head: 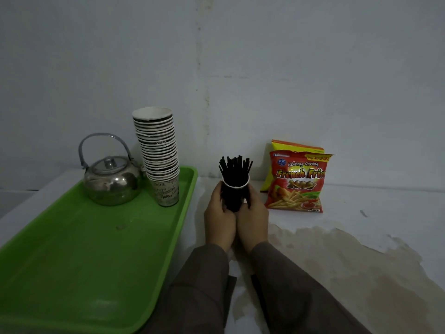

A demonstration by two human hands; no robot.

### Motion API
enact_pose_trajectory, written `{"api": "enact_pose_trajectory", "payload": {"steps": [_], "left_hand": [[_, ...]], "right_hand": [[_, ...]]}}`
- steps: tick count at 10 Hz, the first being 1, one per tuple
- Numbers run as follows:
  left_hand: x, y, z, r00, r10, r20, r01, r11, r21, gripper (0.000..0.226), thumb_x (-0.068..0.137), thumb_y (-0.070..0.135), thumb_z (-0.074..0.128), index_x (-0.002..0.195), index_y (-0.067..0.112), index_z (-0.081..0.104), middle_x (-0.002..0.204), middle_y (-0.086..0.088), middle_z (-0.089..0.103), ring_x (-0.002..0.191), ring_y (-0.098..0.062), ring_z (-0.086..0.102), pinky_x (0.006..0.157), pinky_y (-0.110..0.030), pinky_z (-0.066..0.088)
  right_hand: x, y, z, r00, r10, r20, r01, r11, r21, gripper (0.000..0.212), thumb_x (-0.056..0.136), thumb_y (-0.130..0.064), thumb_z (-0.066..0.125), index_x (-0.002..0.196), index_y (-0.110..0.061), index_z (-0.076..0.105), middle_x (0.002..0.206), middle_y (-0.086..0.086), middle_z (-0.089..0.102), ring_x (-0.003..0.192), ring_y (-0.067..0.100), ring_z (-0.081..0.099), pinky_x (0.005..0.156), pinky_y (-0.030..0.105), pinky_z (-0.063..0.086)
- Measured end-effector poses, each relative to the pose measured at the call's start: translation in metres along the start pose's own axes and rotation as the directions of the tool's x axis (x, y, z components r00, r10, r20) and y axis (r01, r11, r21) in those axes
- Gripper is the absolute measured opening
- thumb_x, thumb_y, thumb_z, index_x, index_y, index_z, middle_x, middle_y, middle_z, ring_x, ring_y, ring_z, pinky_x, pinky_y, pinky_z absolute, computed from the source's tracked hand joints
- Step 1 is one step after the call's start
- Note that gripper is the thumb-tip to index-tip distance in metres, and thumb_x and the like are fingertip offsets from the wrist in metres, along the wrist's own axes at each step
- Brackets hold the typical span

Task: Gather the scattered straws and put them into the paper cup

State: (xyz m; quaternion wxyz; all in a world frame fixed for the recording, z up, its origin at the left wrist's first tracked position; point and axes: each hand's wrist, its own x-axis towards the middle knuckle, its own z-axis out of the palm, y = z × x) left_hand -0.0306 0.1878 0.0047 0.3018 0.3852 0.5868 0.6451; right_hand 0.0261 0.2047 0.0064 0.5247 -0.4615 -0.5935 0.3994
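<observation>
A dark paper cup (pixel 234 197) with a white rim stands upright on the white table, just right of the green tray. A bundle of several black straws (pixel 235 168) sticks up out of it and fans slightly above the rim. My left hand (pixel 219 219) wraps the cup's left side and my right hand (pixel 253 219) wraps its right side, fingers pressed against the wall. The cup's lower part is hidden between my palms. No loose straws show on the table.
A green tray (pixel 79 256) on the left carries a metal kettle (pixel 112 182) and a tall stack of paper cups (pixel 157 153). Two snack bags (pixel 297 182) stand right of the cup. The wall is close behind. The tabletop (pixel 361 261) is stained brown at the right.
</observation>
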Motion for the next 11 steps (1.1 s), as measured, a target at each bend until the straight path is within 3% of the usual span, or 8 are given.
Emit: {"api": "enact_pose_trajectory", "payload": {"steps": [2,3,5,7,8,9,11], "left_hand": [[0.017,-0.007,-0.001,1.0,-0.007,-0.022,0.007,1.0,0.001,0.057,0.079,-0.005,0.054,0.126,0.027,0.048,0.108,0.012,0.058,0.102,-0.005,0.053,0.089,-0.024,0.042],[0.023,-0.01,-0.001,1.0,0.003,-0.015,-0.003,1.0,0.006,0.057,0.081,-0.005,0.053,0.127,0.026,0.046,0.108,0.013,0.055,0.104,-0.005,0.051,0.09,-0.026,0.041],[0.032,-0.013,-0.002,0.999,0.03,0.012,-0.031,0.999,0.044,0.064,0.081,-0.008,0.052,0.134,0.025,0.039,0.113,0.011,0.051,0.108,-0.002,0.047,0.091,-0.022,0.038],[0.034,-0.016,-0.004,0.998,0.044,0.034,-0.047,0.996,0.08,0.064,0.082,-0.008,0.05,0.136,0.023,0.036,0.126,0.005,0.052,0.113,-0.005,0.047,0.093,-0.021,0.038],[0.031,-0.012,-0.008,0.99,0.137,-0.02,-0.127,0.958,0.258,0.06,0.081,-0.009,0.046,0.135,0.016,0.037,0.139,-0.008,0.044,0.127,-0.019,0.041,0.1,-0.022,0.032],[0.019,-0.007,-0.014,0.95,0.309,-0.048,-0.253,0.85,0.461,0.052,0.083,-0.002,0.051,0.132,0.011,0.04,0.136,-0.012,0.044,0.125,-0.023,0.041,0.095,-0.014,0.025],[-0.018,0.003,-0.027,0.916,0.394,0.074,-0.359,0.724,0.589,0.026,0.092,0.019,0.046,0.116,0.012,0.057,0.123,-0.008,0.056,0.113,-0.023,0.051,0.094,-0.038,0.045]], "right_hand": [[0.017,0.004,0.01,1.0,0.014,0.021,-0.014,1.0,-0.002,0.051,0.083,0.006,0.045,0.128,-0.019,0.048,0.124,0.003,0.06,0.111,0.01,0.053,0.099,0.031,0.044],[0.022,0.007,0.013,1.0,0.017,0.021,-0.016,1.0,-0.014,0.051,0.084,0.005,0.045,0.129,-0.018,0.047,0.125,0.004,0.059,0.114,0.012,0.052,0.101,0.035,0.044],[0.028,0.012,0.017,1.0,0.004,0.02,-0.004,1.0,0.002,0.053,0.083,0.005,0.044,0.129,-0.022,0.047,0.127,0.003,0.058,0.113,0.009,0.051,0.1,0.029,0.042],[0.027,0.014,0.014,1.0,-0.019,0.016,0.019,1.0,-0.025,0.053,0.084,0.004,0.043,0.13,-0.022,0.046,0.128,0.0,0.056,0.106,-0.001,0.045,0.087,0.008,0.034],[0.025,0.011,0.012,1.0,-0.009,-0.016,0.009,0.999,-0.037,0.046,0.088,-0.001,0.045,0.132,-0.017,0.043,0.134,0.004,0.051,0.113,0.003,0.042,0.095,0.019,0.035],[0.021,0.006,0.005,0.998,-0.029,-0.058,0.025,0.997,-0.074,0.04,0.091,-0.009,0.047,0.13,-0.016,0.044,0.133,0.005,0.051,0.118,0.012,0.046,0.096,0.027,0.039],[-0.004,-0.002,-0.026,0.979,-0.198,0.051,0.201,0.888,-0.414,0.039,0.088,-0.011,0.051,0.126,-0.019,0.046,0.122,0.005,0.058,0.109,0.016,0.053,0.092,0.03,0.043]]}}
